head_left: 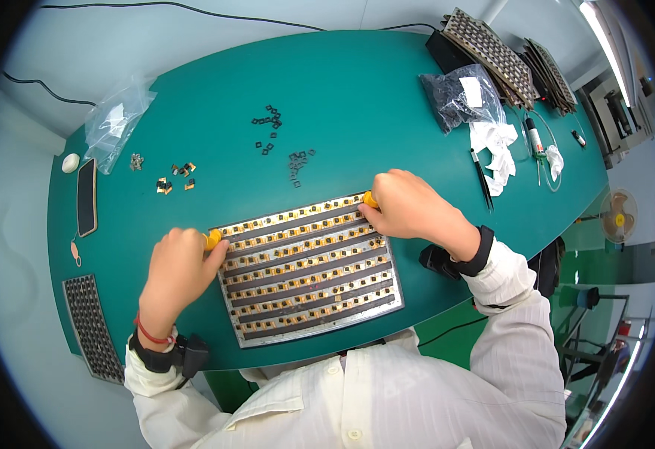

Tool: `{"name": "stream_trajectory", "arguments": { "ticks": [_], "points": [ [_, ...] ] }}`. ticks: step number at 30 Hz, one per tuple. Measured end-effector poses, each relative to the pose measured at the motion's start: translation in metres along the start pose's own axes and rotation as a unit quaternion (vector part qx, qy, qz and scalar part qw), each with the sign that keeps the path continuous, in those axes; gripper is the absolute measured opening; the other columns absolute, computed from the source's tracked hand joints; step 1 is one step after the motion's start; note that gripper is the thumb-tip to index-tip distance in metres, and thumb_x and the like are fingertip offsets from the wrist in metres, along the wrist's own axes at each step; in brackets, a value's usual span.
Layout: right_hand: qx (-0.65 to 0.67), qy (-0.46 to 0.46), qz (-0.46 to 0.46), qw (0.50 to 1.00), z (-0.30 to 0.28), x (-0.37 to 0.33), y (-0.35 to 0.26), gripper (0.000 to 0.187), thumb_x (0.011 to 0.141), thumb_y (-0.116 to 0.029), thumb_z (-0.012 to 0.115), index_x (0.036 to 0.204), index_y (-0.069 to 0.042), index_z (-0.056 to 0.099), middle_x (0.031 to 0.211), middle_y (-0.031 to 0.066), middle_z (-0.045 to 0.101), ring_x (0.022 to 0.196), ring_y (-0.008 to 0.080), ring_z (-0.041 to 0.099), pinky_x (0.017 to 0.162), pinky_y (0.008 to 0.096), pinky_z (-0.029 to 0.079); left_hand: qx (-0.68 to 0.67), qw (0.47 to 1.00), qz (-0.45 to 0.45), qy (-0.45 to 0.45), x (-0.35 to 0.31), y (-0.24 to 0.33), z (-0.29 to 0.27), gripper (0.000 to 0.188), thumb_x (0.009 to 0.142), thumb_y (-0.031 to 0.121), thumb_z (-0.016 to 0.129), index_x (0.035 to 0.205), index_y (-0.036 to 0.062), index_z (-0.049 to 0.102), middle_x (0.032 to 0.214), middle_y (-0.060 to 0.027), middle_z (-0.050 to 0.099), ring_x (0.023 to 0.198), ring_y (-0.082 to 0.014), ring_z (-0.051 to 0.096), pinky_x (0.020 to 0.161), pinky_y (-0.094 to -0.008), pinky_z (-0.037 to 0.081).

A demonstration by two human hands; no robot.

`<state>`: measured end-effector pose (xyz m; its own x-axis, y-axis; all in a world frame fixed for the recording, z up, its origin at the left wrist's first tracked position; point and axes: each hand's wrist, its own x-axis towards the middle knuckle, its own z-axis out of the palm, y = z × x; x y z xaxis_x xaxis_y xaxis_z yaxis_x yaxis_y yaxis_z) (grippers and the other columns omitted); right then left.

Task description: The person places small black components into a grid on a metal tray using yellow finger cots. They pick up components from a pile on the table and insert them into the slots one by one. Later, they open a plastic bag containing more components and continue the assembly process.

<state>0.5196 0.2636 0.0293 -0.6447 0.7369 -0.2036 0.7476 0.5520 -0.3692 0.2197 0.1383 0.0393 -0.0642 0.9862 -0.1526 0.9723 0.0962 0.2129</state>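
In front of me on the green table lies a rectangular metal tray (309,278), slightly turned. Rows of small black square pieces on gold-coloured strips run across it, between dark bars. My left hand (180,263) pinches the tray's far left corner, thumb and fingers closed on the rim. At the far right corner my right hand (411,206) holds the rim in the same way. Yellow covers, which look like finger cots, show at a fingertip of each hand. The fingertips' undersides are hidden. Beyond the tray lie loose black square pieces (297,166) in a small scattered group.
More black squares (270,120) and gold-and-black pieces (165,185) lie farther off. At left are a phone (86,196), a clear bag (118,123) and a dark perforated tray (92,328). At right are tweezers (483,179), crumpled tissue (498,153), a filled bag (462,99) and stacked trays (490,56).
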Motion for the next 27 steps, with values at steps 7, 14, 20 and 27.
{"name": "stream_trajectory", "arguments": {
  "ticks": [7, 14, 20, 27],
  "points": [
    [-0.005, -0.048, 0.002, 0.999, -0.012, 0.006, -0.004, 0.025, 0.082, -0.016, 0.069, 0.074, 0.008, 0.066, 0.069, 0.0253, 0.064, 0.067, 0.0397, 0.065, 0.061, 0.0444, 0.051, -0.185, 0.979, 0.063, 0.062, 0.062, 0.019, 0.009, 0.033, 0.078, 0.022, 0.080, 0.089, -0.0080, 0.071, 0.074, -0.0191, 0.070, 0.066, -0.0242, 0.069, 0.061, -0.0346, 0.053],
    [0.030, 0.011, -0.047, 0.998, -0.025, 0.014, -0.003, 0.024, 0.084, -0.015, 0.070, 0.093, 0.007, 0.072, 0.076, 0.0238, 0.069, 0.068, 0.0344, 0.069, 0.063, 0.0375, 0.054, -0.134, 0.989, 0.033, 0.055, 0.091, 0.072, 0.035, 0.038, 0.073, 0.031, 0.084, 0.086, -0.0028, 0.073, 0.075, -0.0142, 0.071, 0.068, -0.0253, 0.069, 0.061, -0.0358, 0.053],
    [0.106, 0.020, -0.072, 0.992, -0.012, 0.052, -0.011, 0.016, 0.080, -0.007, 0.068, 0.089, 0.007, 0.071, 0.079, 0.0260, 0.068, 0.076, 0.0382, 0.068, 0.069, 0.0426, 0.054, -0.090, 0.991, 0.080, 0.062, 0.077, 0.063, 0.037, 0.023, 0.078, 0.021, 0.077, 0.078, -0.0012, 0.071, 0.078, -0.0173, 0.069, 0.072, -0.0345, 0.068, 0.063, -0.0417, 0.054],
    [0.066, 0.056, -0.117, 0.989, 0.007, 0.074, -0.032, 0.010, 0.078, -0.003, 0.067, 0.085, 0.005, 0.070, 0.083, 0.0241, 0.068, 0.080, 0.0389, 0.068, 0.071, 0.0439, 0.055, -0.035, 0.982, 0.105, 0.153, 0.070, 0.043, 0.042, 0.018, 0.083, 0.013, 0.070, 0.073, -0.0026, 0.069, 0.079, -0.0169, 0.066, 0.073, -0.0368, 0.067, 0.067, -0.0436, 0.054]
  ]
}}
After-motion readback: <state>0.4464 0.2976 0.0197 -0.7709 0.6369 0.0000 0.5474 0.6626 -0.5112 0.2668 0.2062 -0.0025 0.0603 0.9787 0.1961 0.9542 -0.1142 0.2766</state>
